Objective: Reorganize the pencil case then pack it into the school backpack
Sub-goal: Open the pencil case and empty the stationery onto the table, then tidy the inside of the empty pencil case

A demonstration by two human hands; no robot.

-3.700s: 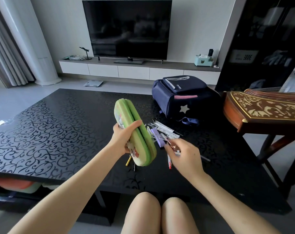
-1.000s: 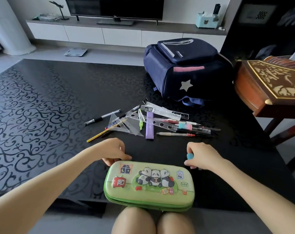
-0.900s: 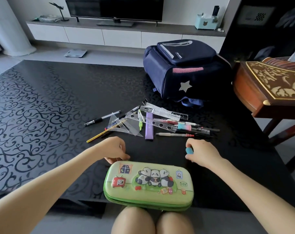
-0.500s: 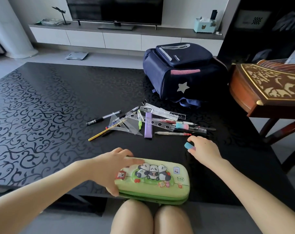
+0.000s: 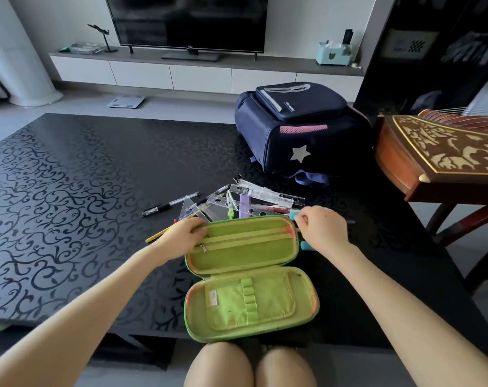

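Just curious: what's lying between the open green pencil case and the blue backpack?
In the head view, a heap of loose stationery: clear rulers, a set square, pens.

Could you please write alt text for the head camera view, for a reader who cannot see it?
A green pencil case lies open and empty on a black table, the left hand and right hand on its raised lid. Loose pens and rulers lie just behind it, with a closed navy backpack farther back.

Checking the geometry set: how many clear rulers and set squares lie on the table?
3: a triangle at the pile's left, a long ruler farthest back, another ruler just nearer. The pencil case may hide more.
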